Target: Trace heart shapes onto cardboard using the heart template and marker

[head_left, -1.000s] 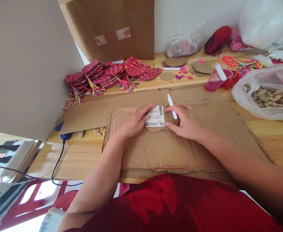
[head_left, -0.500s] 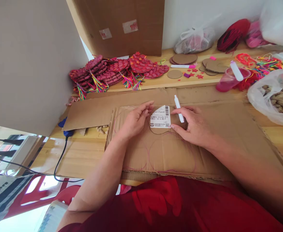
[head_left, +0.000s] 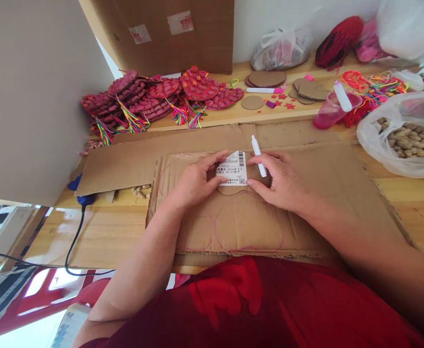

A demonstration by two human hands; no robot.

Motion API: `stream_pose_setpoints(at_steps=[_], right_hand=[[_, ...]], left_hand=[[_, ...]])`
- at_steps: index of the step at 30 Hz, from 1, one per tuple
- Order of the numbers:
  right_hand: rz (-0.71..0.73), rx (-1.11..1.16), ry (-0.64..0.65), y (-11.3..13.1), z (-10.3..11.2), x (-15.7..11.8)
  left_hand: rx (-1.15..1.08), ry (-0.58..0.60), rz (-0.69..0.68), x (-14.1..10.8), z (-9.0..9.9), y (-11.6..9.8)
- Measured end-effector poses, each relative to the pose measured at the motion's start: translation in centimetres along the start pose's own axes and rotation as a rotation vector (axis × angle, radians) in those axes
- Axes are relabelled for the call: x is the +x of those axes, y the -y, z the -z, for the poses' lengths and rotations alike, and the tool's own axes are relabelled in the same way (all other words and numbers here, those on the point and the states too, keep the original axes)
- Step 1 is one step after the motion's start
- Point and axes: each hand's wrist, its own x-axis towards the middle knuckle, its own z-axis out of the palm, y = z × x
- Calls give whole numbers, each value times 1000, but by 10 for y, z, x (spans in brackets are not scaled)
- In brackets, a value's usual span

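Across a wooden table [head_left: 99, 227], against a pale wall [head_left: 299, 17]. On creased cardboard [head_left: 248, 232], ragged along its lower edge, open toward frame right. Grasping a rounded, labelled cutout [head_left: 235, 169] by its rim at centre, with left hand [head_left: 199, 181] and right hand [head_left: 280, 181], and with white marker [head_left: 257, 152] tucked among right fingers. Below bumpy red discs [head_left: 199, 87], upper left; near rough peanuts [head_left: 413, 140], far right.

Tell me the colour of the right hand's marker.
The marker is white; head view shows it best.
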Motion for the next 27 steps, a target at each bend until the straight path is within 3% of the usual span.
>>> stream_pose_setpoints(at_steps=[11, 27], right_hand=[[8, 8, -6, 1, 1, 0], [-3, 13, 9, 3, 4, 0]], left_hand=[[237, 68, -93, 1, 4, -9], [271, 66, -110, 0, -1, -11]])
